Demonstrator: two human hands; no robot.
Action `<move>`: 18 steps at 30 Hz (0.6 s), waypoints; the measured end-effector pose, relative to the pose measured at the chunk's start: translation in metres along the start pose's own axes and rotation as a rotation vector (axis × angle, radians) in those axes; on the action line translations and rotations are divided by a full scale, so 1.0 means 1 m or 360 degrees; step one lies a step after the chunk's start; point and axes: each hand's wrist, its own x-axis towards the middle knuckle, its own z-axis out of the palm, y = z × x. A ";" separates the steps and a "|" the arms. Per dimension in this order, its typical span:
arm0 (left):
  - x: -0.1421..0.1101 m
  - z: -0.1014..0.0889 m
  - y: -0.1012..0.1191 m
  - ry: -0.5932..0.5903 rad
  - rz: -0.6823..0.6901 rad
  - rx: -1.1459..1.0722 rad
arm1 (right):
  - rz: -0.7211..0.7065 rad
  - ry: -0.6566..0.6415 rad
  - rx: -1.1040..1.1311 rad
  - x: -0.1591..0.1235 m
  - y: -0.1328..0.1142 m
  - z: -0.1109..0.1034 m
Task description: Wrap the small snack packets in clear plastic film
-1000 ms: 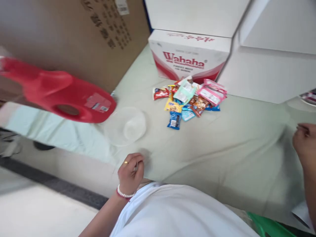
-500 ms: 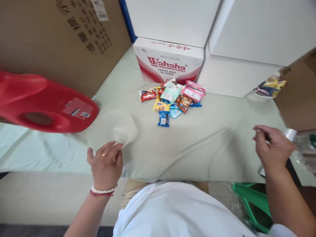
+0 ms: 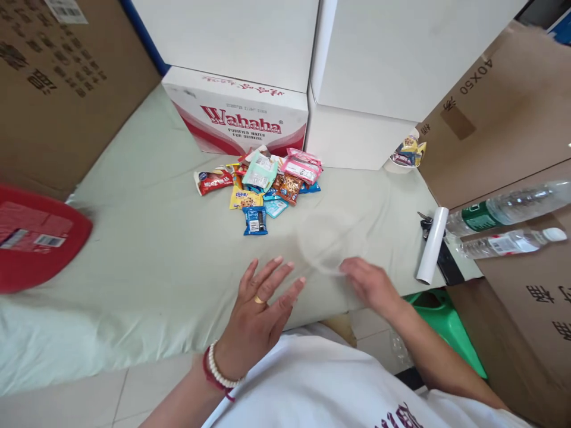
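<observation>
My right hand (image 3: 366, 284) pinches the near rim of a clear round plastic bowl (image 3: 328, 245), which is see-through and smeared by motion. To the left of it, my left hand (image 3: 265, 303) is spread with nothing in it, its fingertips apart from the bowl. Beyond both hands lies a heap of wrapped snacks, among them a blue packet (image 3: 256, 220), a yellow packet (image 3: 246, 199), a pink packet (image 3: 303, 166), a pale green packet (image 3: 260, 172) and a red packet (image 3: 214, 180).
A Wahaha carton (image 3: 241, 122) stands behind the snacks. A filled cup (image 3: 405, 159) is at the back right. Keys (image 3: 425, 222), a white roll (image 3: 432, 245) and two plastic bottles (image 3: 513, 241) lie at the right. A red jug (image 3: 40, 238) is at the left.
The clear bowl has passed from my left hand to my right hand and moved rightward. My left hand has opened out. The view has turned to the right.
</observation>
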 end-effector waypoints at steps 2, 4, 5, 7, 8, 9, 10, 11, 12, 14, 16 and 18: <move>-0.010 0.002 -0.007 0.0037 -0.0198 0.0024 | 0.0246 0.0238 -0.0156 0.011 0.044 -0.011; -0.028 0.002 -0.018 0.0054 -0.0406 0.0034 | 0.0478 0.0389 -0.0339 0.031 0.090 -0.022; -0.040 0.003 -0.025 0.0064 -0.0503 0.0048 | 0.0575 0.0405 -0.0399 0.044 0.110 -0.026; -0.066 0.003 -0.038 0.0089 -0.0650 0.0109 | 0.0732 0.0380 -0.0445 0.072 0.142 -0.032; -0.080 0.002 -0.044 0.0102 -0.0706 0.0150 | 0.0778 0.0376 -0.0441 0.086 0.152 -0.035; -0.092 0.002 -0.050 0.0113 -0.0762 0.0196 | 0.0801 0.0396 -0.0435 0.100 0.157 -0.036; -0.104 0.001 -0.056 0.0129 -0.0821 0.0246 | 0.0799 0.0446 -0.0434 0.112 0.157 -0.037; -0.114 0.001 -0.060 0.0152 -0.0873 0.0292 | 0.0772 0.0519 -0.0439 0.123 0.154 -0.037; -0.122 0.001 -0.064 0.0185 -0.0914 0.0333 | 0.0728 0.0597 -0.0447 0.133 0.147 -0.035; -0.131 0.003 -0.068 0.0280 -0.0936 0.0386 | 0.0593 0.0660 -0.0431 0.150 0.126 -0.025; -0.132 0.008 -0.067 0.0384 -0.0902 0.0420 | 0.0420 0.0530 -0.0332 0.166 0.101 -0.007; -0.129 0.013 -0.064 0.0453 -0.0875 0.0463 | 0.0270 0.0316 -0.0201 0.182 0.079 0.015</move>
